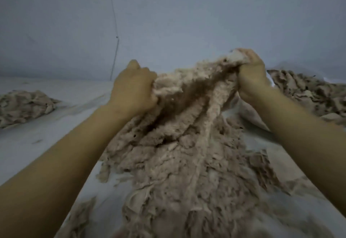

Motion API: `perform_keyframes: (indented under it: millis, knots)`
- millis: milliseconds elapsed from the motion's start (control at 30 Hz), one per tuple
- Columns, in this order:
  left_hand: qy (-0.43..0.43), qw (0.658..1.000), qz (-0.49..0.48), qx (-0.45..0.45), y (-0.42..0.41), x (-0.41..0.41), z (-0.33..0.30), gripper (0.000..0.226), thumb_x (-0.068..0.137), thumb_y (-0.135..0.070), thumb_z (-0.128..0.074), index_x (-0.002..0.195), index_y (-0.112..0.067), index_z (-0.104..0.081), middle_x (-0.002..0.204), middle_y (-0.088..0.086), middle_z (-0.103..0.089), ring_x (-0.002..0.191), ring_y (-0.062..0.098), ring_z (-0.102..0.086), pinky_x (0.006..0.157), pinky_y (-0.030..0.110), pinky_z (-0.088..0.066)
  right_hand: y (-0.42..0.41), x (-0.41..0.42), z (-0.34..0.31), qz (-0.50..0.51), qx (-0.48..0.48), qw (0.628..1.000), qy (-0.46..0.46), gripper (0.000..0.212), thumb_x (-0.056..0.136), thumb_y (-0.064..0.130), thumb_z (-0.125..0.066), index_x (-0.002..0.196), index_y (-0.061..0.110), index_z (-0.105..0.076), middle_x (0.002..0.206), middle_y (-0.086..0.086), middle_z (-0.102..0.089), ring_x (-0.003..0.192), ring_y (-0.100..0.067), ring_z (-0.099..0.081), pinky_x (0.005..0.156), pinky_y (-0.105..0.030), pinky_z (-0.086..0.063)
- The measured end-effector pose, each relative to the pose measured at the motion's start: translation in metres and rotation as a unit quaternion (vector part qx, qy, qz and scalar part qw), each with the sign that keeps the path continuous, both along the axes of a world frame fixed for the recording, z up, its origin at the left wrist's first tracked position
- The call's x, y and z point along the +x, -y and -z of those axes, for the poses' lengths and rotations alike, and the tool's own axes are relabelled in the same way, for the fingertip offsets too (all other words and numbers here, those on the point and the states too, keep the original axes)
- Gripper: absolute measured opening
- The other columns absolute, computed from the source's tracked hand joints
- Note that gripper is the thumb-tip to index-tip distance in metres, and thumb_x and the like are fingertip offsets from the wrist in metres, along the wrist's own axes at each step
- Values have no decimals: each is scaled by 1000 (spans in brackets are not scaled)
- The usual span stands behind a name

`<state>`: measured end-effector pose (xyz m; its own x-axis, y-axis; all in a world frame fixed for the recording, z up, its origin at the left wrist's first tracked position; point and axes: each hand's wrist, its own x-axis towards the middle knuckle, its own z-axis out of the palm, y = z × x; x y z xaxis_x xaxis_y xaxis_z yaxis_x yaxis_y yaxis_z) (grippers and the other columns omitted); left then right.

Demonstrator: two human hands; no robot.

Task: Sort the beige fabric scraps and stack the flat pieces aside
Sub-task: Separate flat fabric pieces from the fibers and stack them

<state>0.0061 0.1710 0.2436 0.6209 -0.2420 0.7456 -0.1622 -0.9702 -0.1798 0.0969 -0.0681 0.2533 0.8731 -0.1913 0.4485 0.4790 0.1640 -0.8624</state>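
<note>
Left hand point(133, 89) and right hand point(250, 69) both grip the frayed scrap mass point(187, 134) at frame centre, its upper edge lifted; risk: tangled scraps drag along, tearing or scattering.

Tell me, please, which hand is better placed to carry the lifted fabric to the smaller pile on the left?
Probably the left hand: it grips the lifted fabric nearest the smaller pile. The right hand, its grip higher, would have to cross over.

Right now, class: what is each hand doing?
Left hand: fingers curled, gripping the beige fabric mass.
Right hand: gripping the same mass at its raised top edge.
</note>
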Motion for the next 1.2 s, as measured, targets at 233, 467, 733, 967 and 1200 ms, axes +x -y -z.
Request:
perform_keyframes:
  millis: [233,467,733,967,1200]
  knots:
    - [-563,812,155,-17,27,-61,137,32,73,-69,-62,81,-40,-51,83,-18,-52,75,-1,-48,67,17,-42,86,-114,178,-140,-440,884,-69,54,83,-5,-61,111,41,-56,114,22,-57,95,16,-55,77,0,-40]
    - [-486,866,119,-5,35,-79,148,41,76,-56,-68,88,-18,-61,101,-5,-53,94,12,-51,85,29,-42,129,-148,223,-14,-526,850,-39,37,69,-8,-67,74,21,-44,77,5,-50,72,-12,-46,63,-16,-32]
    - [-474,871,122,23,84,-109,155,26,81,-43,-67,96,-29,-52,94,-8,-56,85,11,-50,70,24,-36,154,-187,232,-119,-554,824,-7,24,73,17,-76,78,22,-53,75,9,-55,72,-2,-51,61,-19,-36]
    - [-266,944,192,10,87,-127,152,21,60,4,-65,73,-10,-55,78,1,-48,72,18,-44,59,34,-40,161,-211,224,86,-543,823,142,38,65,-6,-64,66,20,-36,67,8,-38,57,-13,-38,48,-24,-30]
    - [-586,809,7,45,90,-134,153,18,83,-15,-56,97,-12,-67,106,4,-62,97,19,-57,84,31,-48,177,-227,218,-302,-564,769,-11,12,86,33,-59,76,35,-64,71,15,-62,62,1,-52,60,-16,-41]
